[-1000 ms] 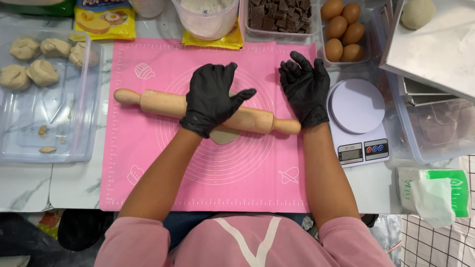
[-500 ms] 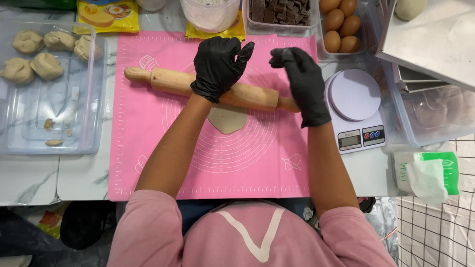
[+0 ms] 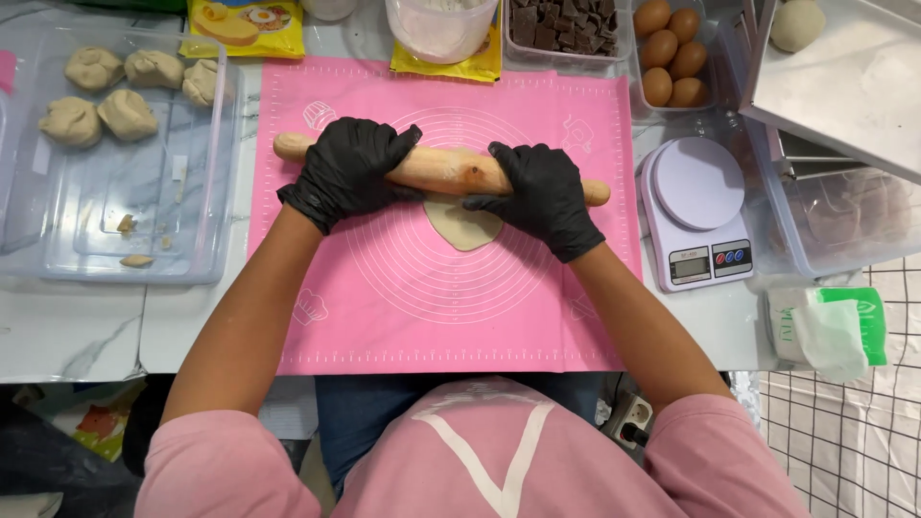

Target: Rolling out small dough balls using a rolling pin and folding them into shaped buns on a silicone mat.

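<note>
A wooden rolling pin (image 3: 449, 169) lies across a pink silicone baking mat (image 3: 403, 307). My left hand (image 3: 347, 171), in a black glove, presses on the pin's left part. My right hand (image 3: 542, 197), also gloved in black, rests on the pin's right part. A small flattened piece of pale dough (image 3: 464, 226) lies on the mat just under and in front of the pin, between my hands; its far edge is hidden by the pin.
A clear tray (image 3: 58, 259) at left holds several dough balls (image 3: 96, 120). A lilac kitchen scale (image 3: 698, 206) stands right of the mat. Along the back are a flour tub (image 3: 441, 27), chocolate pieces (image 3: 561, 24) and eggs (image 3: 670, 53). Tissues (image 3: 830, 331) lie at right.
The pin rolled away over the dough and has come back toward me. My hands have gone from flat, fingers spread, to curled down on the pin. The dough shows more in front.
</note>
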